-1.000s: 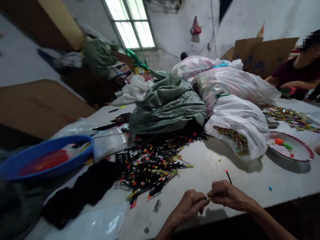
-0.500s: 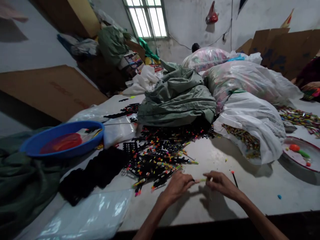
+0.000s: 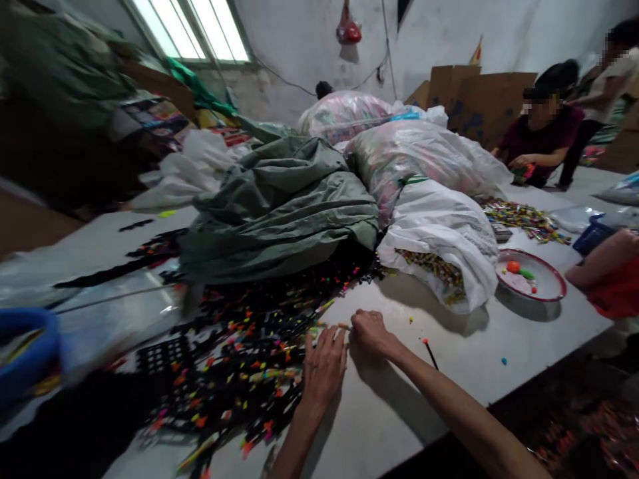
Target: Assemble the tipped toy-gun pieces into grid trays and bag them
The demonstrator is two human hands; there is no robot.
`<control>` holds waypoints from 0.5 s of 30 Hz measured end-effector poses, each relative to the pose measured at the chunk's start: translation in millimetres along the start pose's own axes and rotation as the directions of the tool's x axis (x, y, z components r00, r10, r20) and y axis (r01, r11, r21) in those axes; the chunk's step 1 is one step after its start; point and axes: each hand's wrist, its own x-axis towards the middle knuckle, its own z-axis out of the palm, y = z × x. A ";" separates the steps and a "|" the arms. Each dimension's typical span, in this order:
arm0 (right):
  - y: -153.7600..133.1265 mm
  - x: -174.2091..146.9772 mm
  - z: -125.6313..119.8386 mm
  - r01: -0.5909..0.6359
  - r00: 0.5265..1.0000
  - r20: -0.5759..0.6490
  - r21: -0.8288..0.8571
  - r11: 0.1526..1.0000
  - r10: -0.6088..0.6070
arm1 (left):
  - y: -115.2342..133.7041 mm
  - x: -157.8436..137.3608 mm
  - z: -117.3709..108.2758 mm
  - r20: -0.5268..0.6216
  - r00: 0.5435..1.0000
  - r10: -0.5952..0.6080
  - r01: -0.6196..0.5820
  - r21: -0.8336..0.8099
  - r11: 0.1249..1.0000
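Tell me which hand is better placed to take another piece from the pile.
Probably the left hand: it lies at the pile's edge, while the right hand sits farther from those pieces.

Workshop, by appearance. One white table (image 3: 529, 346), heaped with small black and coloured parts (image 3: 259, 376); bulging clear bags (image 3: 424, 159); one green sack (image 3: 284, 206); cardboard (image 3: 494, 96), upright, near a stained wall (image 3: 309, 40); one barred window (image 3: 219, 26); one co-worker (image 3: 544, 136) beyond, colourful item (image 3: 522, 173) in hand.
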 end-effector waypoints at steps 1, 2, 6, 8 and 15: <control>16.3 -11.1 -5.5 -0.034 0.999 -0.009 -0.011 0.999 0.034 | -3.9 -2.9 6.7 0.003 1.000 0.012 -0.012 -0.006 1.000; 34.9 -25.3 -11.4 -0.078 0.997 -0.021 -0.020 0.997 0.078 | -8.8 -7.1 13.7 0.013 1.000 0.022 -0.022 -0.008 1.000; 110.5 -97.4 -27.9 -0.318 0.941 -0.129 -0.010 0.948 0.314 | -27.9 -19.0 34.4 0.072 0.996 0.043 -0.044 0.005 0.999; 138.1 -125.7 -28.2 -0.412 0.899 -0.162 -0.004 0.911 0.406 | -29.5 -10.8 34.7 0.054 0.998 0.040 -0.040 0.002 0.999; 151.5 -155.2 -20.0 -0.359 0.882 -0.289 0.098 0.928 0.372 | 8.0 60.7 15.9 -0.030 0.984 0.176 -0.177 -0.082 0.981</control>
